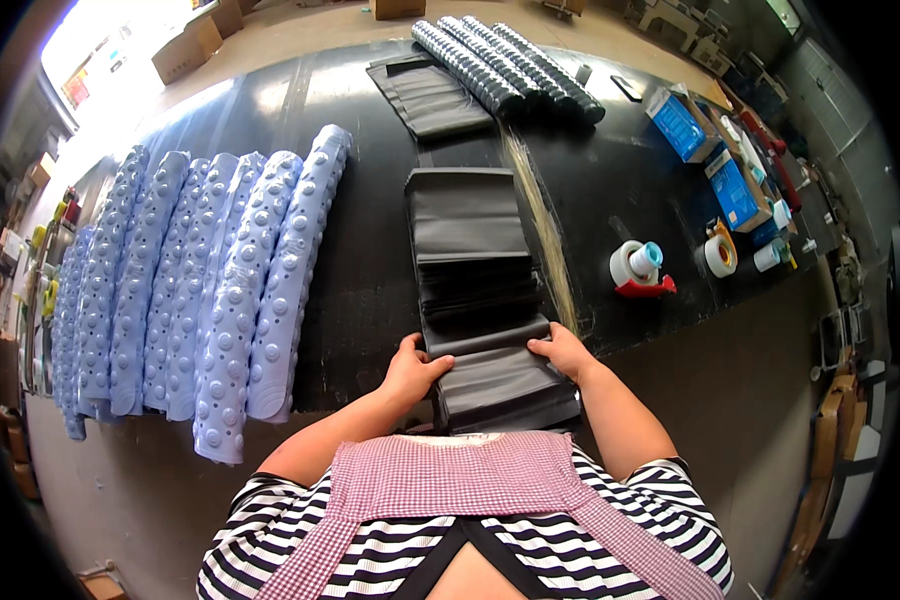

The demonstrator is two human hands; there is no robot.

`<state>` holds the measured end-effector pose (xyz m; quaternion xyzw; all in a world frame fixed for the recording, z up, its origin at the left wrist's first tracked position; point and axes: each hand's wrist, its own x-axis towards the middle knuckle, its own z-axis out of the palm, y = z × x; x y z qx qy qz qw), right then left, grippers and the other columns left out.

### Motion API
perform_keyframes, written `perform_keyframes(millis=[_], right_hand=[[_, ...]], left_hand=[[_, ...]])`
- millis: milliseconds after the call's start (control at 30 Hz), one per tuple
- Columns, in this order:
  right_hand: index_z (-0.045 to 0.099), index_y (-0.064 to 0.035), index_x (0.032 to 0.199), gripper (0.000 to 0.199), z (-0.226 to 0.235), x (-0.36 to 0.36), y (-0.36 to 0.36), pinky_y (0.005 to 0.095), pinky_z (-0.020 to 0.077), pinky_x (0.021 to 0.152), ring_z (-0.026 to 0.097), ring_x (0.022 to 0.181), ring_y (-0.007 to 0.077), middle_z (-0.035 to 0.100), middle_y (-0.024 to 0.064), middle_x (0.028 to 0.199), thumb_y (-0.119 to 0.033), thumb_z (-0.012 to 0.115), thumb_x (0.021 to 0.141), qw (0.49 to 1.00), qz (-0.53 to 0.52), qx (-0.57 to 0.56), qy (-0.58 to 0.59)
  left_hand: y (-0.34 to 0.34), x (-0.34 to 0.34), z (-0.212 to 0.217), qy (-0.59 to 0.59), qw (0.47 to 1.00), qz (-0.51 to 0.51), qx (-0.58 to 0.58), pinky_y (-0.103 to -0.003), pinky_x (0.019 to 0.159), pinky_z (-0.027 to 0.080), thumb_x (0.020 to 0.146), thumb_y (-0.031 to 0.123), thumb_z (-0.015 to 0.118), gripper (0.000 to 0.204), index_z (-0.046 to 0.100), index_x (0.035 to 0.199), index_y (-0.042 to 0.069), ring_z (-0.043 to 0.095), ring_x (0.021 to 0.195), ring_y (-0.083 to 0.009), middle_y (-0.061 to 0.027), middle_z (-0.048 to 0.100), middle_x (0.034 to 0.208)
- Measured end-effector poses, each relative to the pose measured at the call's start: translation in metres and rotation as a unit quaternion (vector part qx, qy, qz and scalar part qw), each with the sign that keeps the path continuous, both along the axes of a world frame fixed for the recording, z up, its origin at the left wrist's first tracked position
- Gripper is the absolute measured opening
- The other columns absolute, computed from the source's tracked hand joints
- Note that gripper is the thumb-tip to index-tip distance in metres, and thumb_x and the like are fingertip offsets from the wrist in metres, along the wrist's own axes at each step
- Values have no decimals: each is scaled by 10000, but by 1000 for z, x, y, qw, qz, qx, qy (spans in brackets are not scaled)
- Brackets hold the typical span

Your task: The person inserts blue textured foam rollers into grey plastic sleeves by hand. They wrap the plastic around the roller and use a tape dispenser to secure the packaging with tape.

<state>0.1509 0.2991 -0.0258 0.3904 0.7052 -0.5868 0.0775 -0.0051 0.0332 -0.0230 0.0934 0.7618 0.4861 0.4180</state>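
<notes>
A long stack of black plastic bags (468, 220) lies in front of me, folded in ripples and hanging over the table's near edge toward my body. My left hand (412, 374) grips its left side, thumb on top and fingers underneath. On the opposite side my right hand (564, 352) pinches the stack the same way. Just right of the bags runs a bundle of thin straw-coloured strands (542, 215). Several rolled light-blue mats (280, 290) covered in round bumps lie side by side to the left.
At the far side of the black table (370, 220) are several dark, shiny rolls (490, 65) beside flat black bags (438, 108). Toward the right stand a red tape dispenser (652, 288), a tape roll (718, 257) and blue boxes (738, 192). Cardboard boxes (188, 52) sit beyond.
</notes>
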Motion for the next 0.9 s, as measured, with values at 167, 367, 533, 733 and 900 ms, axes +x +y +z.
perform_keyframes(millis=[167, 367, 533, 733, 900], right_hand=[[561, 36, 1263, 441, -17, -47, 44, 341, 487, 954, 626, 1055, 210, 674, 132, 1144, -157, 726, 903, 996, 55, 12, 72], [667, 49, 1119, 432, 31, -146, 109, 359, 592, 708, 713, 938, 250, 725, 173, 1005, -332, 717, 922, 949, 289, -35, -125], [701, -82, 1007, 151, 21, -298, 187, 409, 544, 781, 689, 889, 327, 716, 116, 931, -137, 687, 867, 839, 151, 457, 253], [558, -71, 1375, 565, -54, -469, 240, 388, 490, 1021, 607, 1209, 285, 666, 110, 1257, -121, 728, 838, 626, 242, 672, 311], [620, -85, 1284, 366, -48, -530, 236, 472, 534, 960, 667, 1127, 379, 699, 190, 1195, -173, 496, 950, 696, 333, 620, 139]], left_hand=[[32, -31, -22, 93, 996, 3, 11, -348, 880, 545, 879, 225, 788, 703, 416, 1383, -94, 675, 1019, -247, -223, 683, 1170], [22, -68, -27, 146, 989, 22, -26, -412, 1047, 463, 843, 250, 786, 816, 358, 1450, -88, 591, 1247, -394, -309, 607, 1305], [21, -55, -31, 183, 980, 51, -53, -421, 1015, 491, 842, 217, 772, 782, 377, 1459, -56, 621, 1199, -405, -296, 639, 1258], [31, -50, -23, 144, 985, 76, -59, -402, 990, 505, 865, 189, 770, 791, 348, 1506, -2, 654, 1149, -369, -257, 659, 1234], [34, -47, -20, 133, 984, 93, -71, -380, 999, 503, 875, 156, 762, 766, 355, 1501, -16, 650, 1169, -332, -257, 646, 1255]])
